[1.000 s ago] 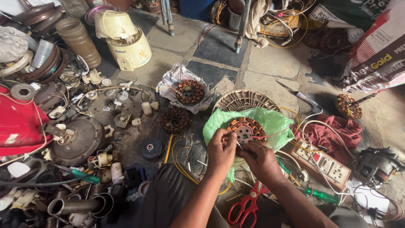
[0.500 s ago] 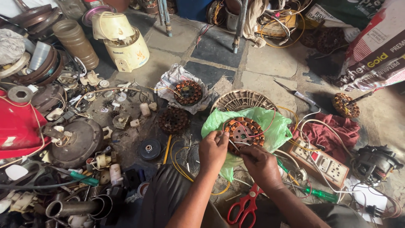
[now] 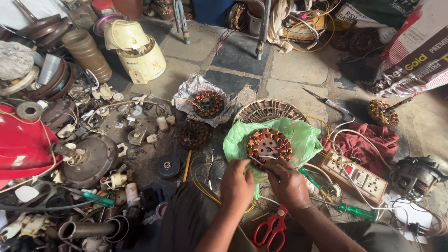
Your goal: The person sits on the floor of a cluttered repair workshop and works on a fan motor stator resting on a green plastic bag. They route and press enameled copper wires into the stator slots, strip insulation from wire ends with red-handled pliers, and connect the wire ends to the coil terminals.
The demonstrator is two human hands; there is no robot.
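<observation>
Copper-wound stator [image 3: 269, 147] is seen lying flat on a green plastic bag [image 3: 305, 135] on the floor, disc face up, axis vertical, so no long axis to align with; the near rim is the working edge. It lies directly ahead of both hands, slightly up-frame of them.

Left hand [image 3: 237, 183]: fingers curled, tips at the near-left rim of the stator. A closed pinch on a wire is suggested, but what is held cannot be told.

Right hand [image 3: 288, 183]: fingers bent over the near-right rim, touching the windings or a lead there; the grip looks clenched on something thin, object not resolvable.

Both hands are about equally near; the right sits a touch closer to the rim centre. A red lead [image 3: 291, 132] loops off the far-right side of the stator.

Red-handled scissors [image 3: 272, 228] lie on the floor just below the right wrist, untouched. A switch-and-socket board [image 3: 357, 176] is to the right, well apart.

Versus the earlier frame: the stator is seen lower and closer to the body, both hands drawn in toward the near rim and closer together. Surrounding parts unchanged.
</observation>
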